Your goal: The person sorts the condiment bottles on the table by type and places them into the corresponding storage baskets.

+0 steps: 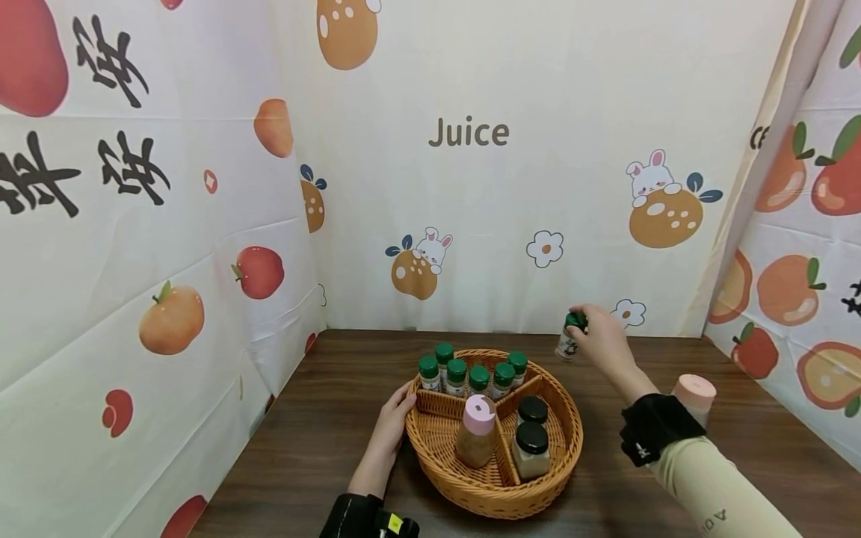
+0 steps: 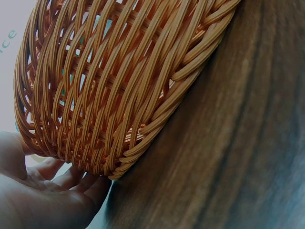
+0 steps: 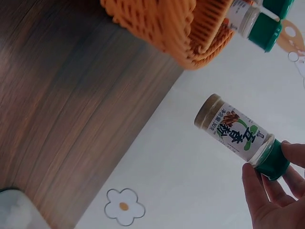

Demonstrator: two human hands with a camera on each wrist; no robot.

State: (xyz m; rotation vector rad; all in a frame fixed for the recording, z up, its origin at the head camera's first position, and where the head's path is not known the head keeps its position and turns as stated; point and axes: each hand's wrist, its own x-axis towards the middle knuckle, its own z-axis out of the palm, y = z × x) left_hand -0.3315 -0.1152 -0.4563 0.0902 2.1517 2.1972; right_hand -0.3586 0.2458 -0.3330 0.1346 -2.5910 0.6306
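- Two hands at work over a dark wood-grain tabletop (image 1: 323, 448): right hand (image 1: 602, 340) raised near the far edge, fingertips (image 3: 255, 191) pinching the green cap of a small spice jar (image 1: 569, 338), held clear of the tabletop and tilted.
- Left hand (image 1: 392, 426) laid against the left outer wall of a round woven wicker basket (image 1: 484, 497), fingers relaxed and fairly straight, gripping nothing.
- Inside the basket, wicker dividers forming three compartments: six green-capped jars (image 1: 471, 373) crowded in the far one, a pink-lidded bottle (image 1: 476, 433) of tan powder in the near-left one, two black-lidded jars (image 1: 531, 441) in the near-right one.
- Just behind the right forearm, towards the tabletop's right edge, a second pink-lidded container (image 1: 696, 394), partly hidden by the black wrist strap.
- Around three sides, a pale cloth backdrop (image 1: 471, 187) printed with fruit, rabbits, flowers and the word "Juice".
- Only in the right wrist view: the jar's clear glass, beige powder and printed label (image 3: 233, 131).
- Only in the left wrist view: the smooth orange strands of the weave (image 2: 119, 86) up close, with fingers (image 2: 71, 179) tucked at the basket's lower edge.
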